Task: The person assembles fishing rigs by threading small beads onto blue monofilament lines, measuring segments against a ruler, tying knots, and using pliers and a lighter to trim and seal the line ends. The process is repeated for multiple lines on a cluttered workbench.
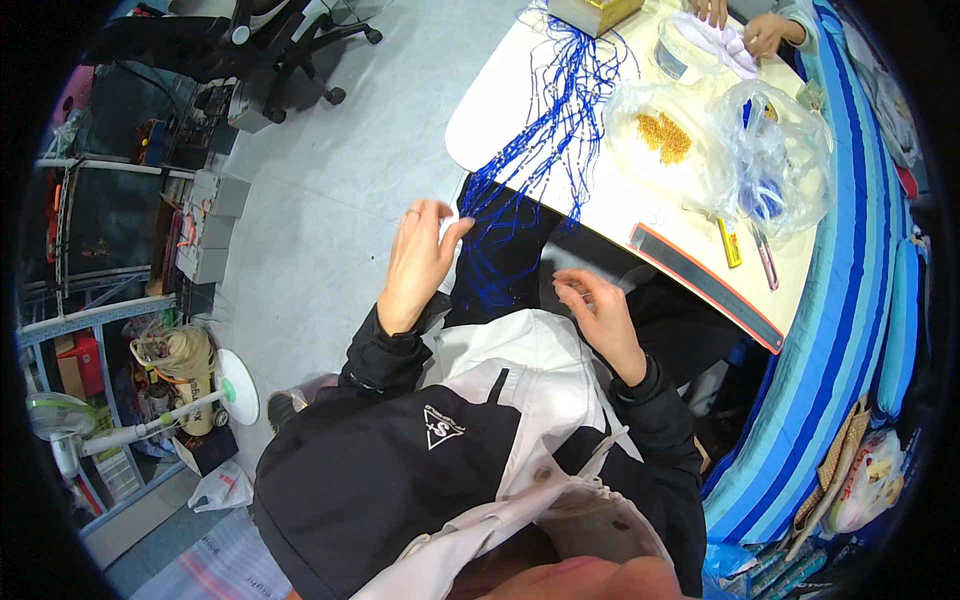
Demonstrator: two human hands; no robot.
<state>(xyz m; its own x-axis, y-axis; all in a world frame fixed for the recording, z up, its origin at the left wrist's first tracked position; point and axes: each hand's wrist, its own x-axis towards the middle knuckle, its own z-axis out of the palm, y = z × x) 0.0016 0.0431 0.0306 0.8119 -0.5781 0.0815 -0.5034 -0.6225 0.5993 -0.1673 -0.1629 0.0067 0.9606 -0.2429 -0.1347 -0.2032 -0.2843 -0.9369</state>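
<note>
Both hands, left hand [415, 262] and right hand [598, 318], seem to pinch blue strings [520, 190] hanging off the worktop [640, 205]; plastic bags [770, 160] and a ruler [705, 285] lie beyond.

Floor [340, 170]: pale grey, smooth, evenly lit. Far left: black office chair [270, 40] on castors. Left side: metal shelving [90, 250] crowded with boxes and small items; grey boxes [205, 225] stacked beside it. Near left: white fan [60, 420] lying low on floor. Right: cream table [560, 110] with rounded edge; blue-striped cloth [850, 330] along its right side.
</note>
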